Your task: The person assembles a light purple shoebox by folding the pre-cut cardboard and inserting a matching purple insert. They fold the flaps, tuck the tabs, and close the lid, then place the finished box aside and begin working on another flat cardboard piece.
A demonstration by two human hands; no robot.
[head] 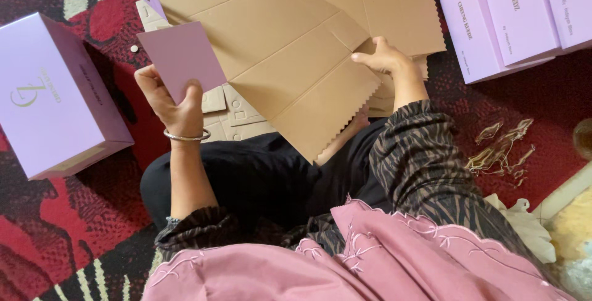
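Soft even daylight, sharp pic.

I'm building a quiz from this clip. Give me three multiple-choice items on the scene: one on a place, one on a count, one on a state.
1. Where is the single closed lilac box?
A. beside the left hand
B. on the lap
C. under the cardboard

2. How many lilac boxes lie in the row at the top corner?
A. one
B. three
C. six

3. What state is the brown cardboard sheet in?
A. rolled up
B. torn in two
C. flat, unfolded

Answers:
1 A, it sits on the red carpet next to the left hand.
2 B, three lie side by side.
3 C, it lies flat, the right hand gripping its edge.
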